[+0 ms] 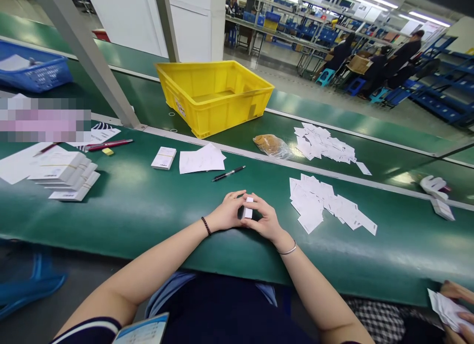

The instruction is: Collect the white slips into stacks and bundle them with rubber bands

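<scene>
Both of my hands close around a small stack of white cards (248, 209) held on edge just above the green table (148, 210). My left hand (228, 210) grips its left side, with fingers partly hidden behind it. From the right, my right hand (264, 216) curls fingers over the top and thumb below. Beyond my hands lies a black pen (228, 173). Loose white sheets (202, 159) and a banded card stack (163, 158) rest farther back to the left. A scattered pile of white cards (326, 203) spreads to the right.
A yellow bin (222, 109) stands behind the rail, near a plastic bag (272, 145) and another card pile (326, 144). Banded card stacks (68, 173) and a blue basket (37, 75) sit left. Another person's hands (457, 304) hold cards at lower right. A metal post (89, 62) rises left.
</scene>
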Available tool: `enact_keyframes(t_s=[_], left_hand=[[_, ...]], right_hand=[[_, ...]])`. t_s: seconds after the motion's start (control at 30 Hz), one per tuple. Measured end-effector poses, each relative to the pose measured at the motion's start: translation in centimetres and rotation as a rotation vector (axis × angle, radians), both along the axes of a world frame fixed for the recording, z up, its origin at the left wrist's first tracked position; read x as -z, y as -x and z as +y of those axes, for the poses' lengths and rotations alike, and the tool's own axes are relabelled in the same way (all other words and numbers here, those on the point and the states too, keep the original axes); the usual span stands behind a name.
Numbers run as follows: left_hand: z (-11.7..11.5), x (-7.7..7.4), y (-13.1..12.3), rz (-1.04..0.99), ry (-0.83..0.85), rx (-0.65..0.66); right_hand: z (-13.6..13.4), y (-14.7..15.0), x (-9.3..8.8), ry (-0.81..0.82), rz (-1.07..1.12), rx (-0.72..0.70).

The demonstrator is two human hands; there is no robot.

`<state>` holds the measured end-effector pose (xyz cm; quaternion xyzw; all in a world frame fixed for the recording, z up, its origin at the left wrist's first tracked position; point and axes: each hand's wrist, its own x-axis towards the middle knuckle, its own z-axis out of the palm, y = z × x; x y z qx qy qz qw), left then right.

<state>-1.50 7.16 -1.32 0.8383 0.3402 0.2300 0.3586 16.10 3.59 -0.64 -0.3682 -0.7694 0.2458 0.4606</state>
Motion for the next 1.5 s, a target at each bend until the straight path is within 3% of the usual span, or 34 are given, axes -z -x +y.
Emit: enact_keyframes(t_s=[0.13,0.23,0.33,0.4,0.47,0.53,0.7,0.9,1.07,1.23,1.3,1.4,1.5], left_hand=[[-0.5,-0.6,-0.1,-0.094,0.07,0.004],[-0.8,-1.2,0.1,-0.259,0.276,0.034],[-0.8,-1.6,0.4,-0.345,0.477,-0.016],[-0.5,-1.9,0.6,-0.394,0.573,-0.06],[-0.2,-2.2,0.8,-0.452,0.665,-0.09],[0.1,-2.3,1.0,-0.5,0.737,-0.105],[0.4,-2.2,1.6,-0.589,0.802,-0.071],[0.5,-2.1,2.4,-0.641,0.797,-0.076],[0.3,-2.6,2.5,-0.738,0.851,-0.102],[0.3,-3.0,2.7,-0.932,0.969,-0.051],[0.3,-3.2,2.6,-0.975,0.976,-0.054],[0.1,-3.2,2.4,-0.971,0.982,-0.044],[-0.3,-3.2,2.4,-0.94,0.986,0.021]], right_hand=[[-0.4,0.2,-0.6,0.041,0.061,0.041],[-0.5,0.3,-1.7,0.055,0.141,0.036],[1.0,-1.0,-2.8,0.093,0.044,-0.056],[3.6,-3.0,-3.5,0.13,-0.137,0.085],[7.1,-5.5,-4.1,0.195,-0.314,0.416],[11.1,-7.8,-4.4,0.263,-0.399,0.61],[19.2,-9.7,-4.2,0.428,-0.56,0.754],[22.6,-8.0,-3.6,0.597,-0.661,0.85],[21.1,-8.1,-5.5,0.547,-0.646,0.85],[15.0,-7.9,-8.3,0.377,-0.576,0.811],[12.0,-6.9,-8.8,0.361,-0.545,0.712],[7.9,-4.2,-9.1,0.398,-0.463,0.449],[5.5,-1.5,-9.0,0.429,-0.392,0.26]])
